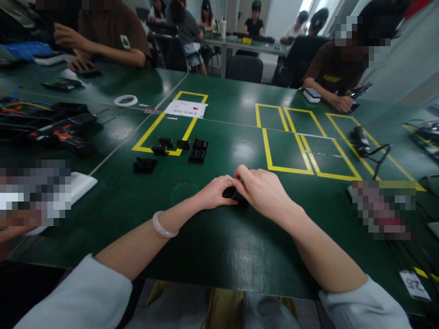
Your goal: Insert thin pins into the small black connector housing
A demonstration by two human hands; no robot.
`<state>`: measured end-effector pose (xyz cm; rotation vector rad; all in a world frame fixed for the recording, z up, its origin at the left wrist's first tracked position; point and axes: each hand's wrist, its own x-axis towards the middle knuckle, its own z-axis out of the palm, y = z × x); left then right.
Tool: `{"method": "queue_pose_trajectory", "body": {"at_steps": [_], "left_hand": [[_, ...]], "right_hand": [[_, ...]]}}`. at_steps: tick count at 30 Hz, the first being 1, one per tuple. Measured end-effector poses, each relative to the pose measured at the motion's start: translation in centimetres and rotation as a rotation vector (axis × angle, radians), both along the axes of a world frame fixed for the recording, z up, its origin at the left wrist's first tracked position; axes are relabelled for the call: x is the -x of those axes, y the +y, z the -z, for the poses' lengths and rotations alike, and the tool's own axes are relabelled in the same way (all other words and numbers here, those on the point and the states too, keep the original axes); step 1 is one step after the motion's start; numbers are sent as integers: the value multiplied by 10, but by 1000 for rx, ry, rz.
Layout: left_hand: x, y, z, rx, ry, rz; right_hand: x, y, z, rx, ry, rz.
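Observation:
My left hand [216, 192] and my right hand [264, 191] meet over the green table, fingers bent around a small black part [236, 196]. Most of that part is hidden by the fingers, so its exact kind does not show. On my left wrist sits a pale bracelet [163, 225]. Ahead and to the left, several thin black pieces [165, 142] stand upright around a yellow tape line. Beside them lies a black block with recesses [198, 151], and nearer to me another dark black piece [144, 165].
Yellow tape outlines [288, 170] mark the green table [219, 246]. A white paper sheet [187, 109] and a roll of white tape [125, 100] lie farther off. Dark tools with cables [65, 130] occupy the left; a black device [360, 139] stands right. Other people sit around.

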<state>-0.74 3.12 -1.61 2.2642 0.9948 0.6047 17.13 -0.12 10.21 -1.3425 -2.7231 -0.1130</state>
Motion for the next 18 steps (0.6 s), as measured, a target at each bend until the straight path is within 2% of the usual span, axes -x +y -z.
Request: {"method": "queue_pose_trajectory", "body": {"at_steps": [18], "left_hand": [[0, -1, -1, -8, 6, -6]], "right_hand": [[2, 0, 5, -33, 18, 6]]}}
